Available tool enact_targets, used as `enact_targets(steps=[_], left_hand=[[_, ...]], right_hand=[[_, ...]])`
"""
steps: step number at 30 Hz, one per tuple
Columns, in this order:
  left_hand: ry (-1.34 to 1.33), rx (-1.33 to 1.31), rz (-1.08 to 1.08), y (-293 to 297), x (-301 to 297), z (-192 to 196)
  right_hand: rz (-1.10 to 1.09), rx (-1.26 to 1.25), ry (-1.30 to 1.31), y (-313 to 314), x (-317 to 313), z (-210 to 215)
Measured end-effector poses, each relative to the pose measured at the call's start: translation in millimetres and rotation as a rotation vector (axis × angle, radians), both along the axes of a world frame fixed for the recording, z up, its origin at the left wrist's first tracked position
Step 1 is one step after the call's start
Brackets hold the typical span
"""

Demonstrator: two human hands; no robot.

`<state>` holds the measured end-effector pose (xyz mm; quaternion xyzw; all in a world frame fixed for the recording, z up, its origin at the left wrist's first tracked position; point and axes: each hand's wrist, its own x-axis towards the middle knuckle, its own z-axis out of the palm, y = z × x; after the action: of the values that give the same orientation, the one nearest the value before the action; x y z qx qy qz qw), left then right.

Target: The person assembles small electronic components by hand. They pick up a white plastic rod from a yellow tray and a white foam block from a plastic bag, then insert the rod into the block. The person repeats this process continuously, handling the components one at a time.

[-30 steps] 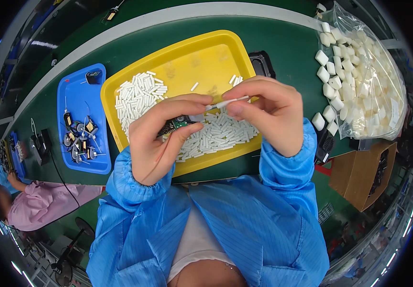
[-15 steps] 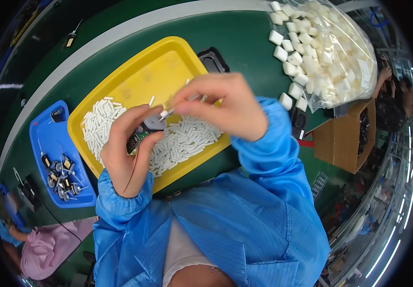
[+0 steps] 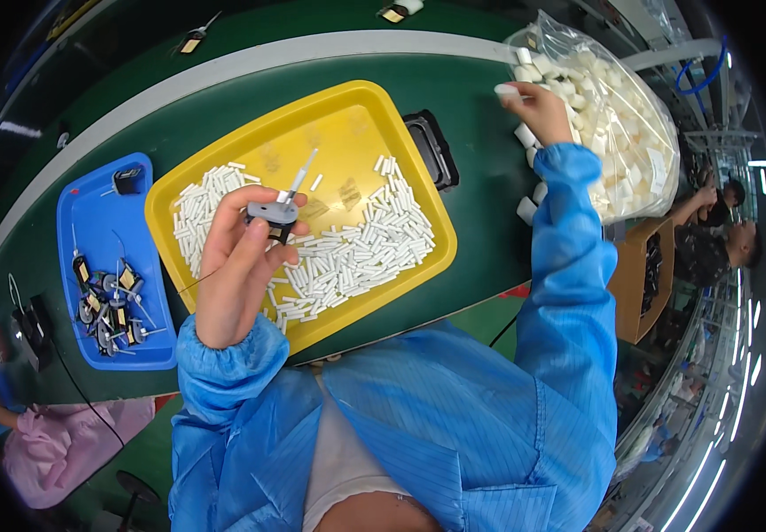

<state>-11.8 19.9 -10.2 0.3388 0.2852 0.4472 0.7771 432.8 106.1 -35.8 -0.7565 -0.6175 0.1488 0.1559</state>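
The yellow tray (image 3: 312, 133) has a grey-and-black device (image 3: 269, 211) over it. Left of the tray is a blue bin (image 3: 99, 208); at the tray's near side, a blue jacket (image 3: 436, 381) with fine stripes.

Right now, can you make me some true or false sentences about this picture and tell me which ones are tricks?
1. The left hand holds a gray-and-black part with a thin rod. True.
2. The yellow tray has lots of little white sticks in it. True.
3. The right hand is inside the yellow tray. False: it is at a white chunk near the clear bag; I can't tell whether the chunk is gripped.
4. The blue tray is right of the yellow tray. False: it is on the left.
5. The clear bag holds black blocks. False: its chunks are whitish.
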Motion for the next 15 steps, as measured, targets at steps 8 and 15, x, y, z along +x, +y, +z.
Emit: enact_targets(steps=[8, 15], left_hand=[[0.132, 0.158, 0.120, -4, 9, 14], [0.315, 0.378, 0.229, -13, 16, 20]], right_hand=[[0.502, 0.219, 0.322, -76, -193, 78], [0.484, 0.158, 0.712, -101, -256, 84]])
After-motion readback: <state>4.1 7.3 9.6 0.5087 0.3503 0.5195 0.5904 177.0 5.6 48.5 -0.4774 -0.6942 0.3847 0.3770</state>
